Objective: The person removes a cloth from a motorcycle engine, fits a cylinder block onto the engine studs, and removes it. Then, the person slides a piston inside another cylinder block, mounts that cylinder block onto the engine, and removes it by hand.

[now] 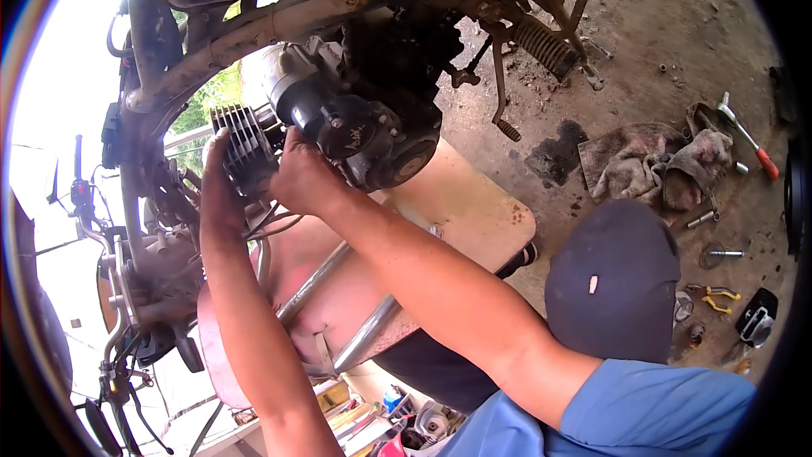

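A black finned engine cylinder (241, 137) sits at the front of a motorcycle engine (359, 131), with a narrow gap between them. My left hand (222, 182) grips the cylinder from its outer side, thumb or finger lying along the fins. Close by, my right hand (306, 173) is at the gap beside the dark round engine cover (338, 129). Its fingers are curled, and what they pinch, if anything, is hidden behind the hand. Frame tubes (245, 34) run above the engine.
Under the engine stands a pinkish seat or board with metal legs (368, 334). On the dirty floor to the right lie rags (630, 165), a red-handled ratchet (753, 142), yellow-handled pliers (719, 298) and sockets. A kick lever (501, 89) hangs down; handlebars (110, 288) are at left.
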